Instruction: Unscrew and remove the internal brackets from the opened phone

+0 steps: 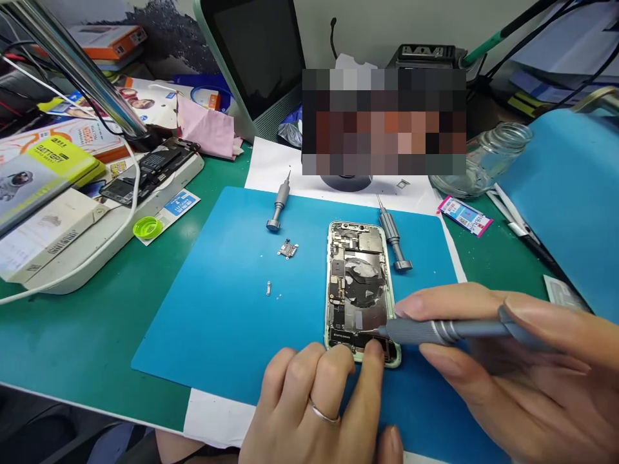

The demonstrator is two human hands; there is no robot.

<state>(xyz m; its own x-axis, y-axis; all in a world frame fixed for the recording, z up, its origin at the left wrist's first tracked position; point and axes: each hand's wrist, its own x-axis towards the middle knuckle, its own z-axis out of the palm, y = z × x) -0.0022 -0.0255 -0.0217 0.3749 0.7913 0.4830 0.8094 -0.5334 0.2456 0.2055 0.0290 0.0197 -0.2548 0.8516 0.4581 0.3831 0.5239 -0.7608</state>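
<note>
An opened smartphone (365,258) with a pale green frame lies on a blue mat (207,303), its circuit boards and bare inner plate exposed. My left hand (319,399), wearing a ring, holds the phone's lower end down; the index fingertip presses there and the other fingers are curled. My right hand (522,361) is closed around a grey precision screwdriver (435,330). Its thin tip points left, over the lower part of the phone. On the mat lie a small metal bracket (288,249), a smaller metal piece (269,288) and some tiny bits.
Two more grey screwdrivers (279,205) (394,235) flank the phone's far end. Behind are a glass jar (498,154), a dark screen (256,51) and a pixelated patch. A white power strip (87,258), boxes and another opened phone (149,171) crowd the left. Tweezers (512,219) lie right.
</note>
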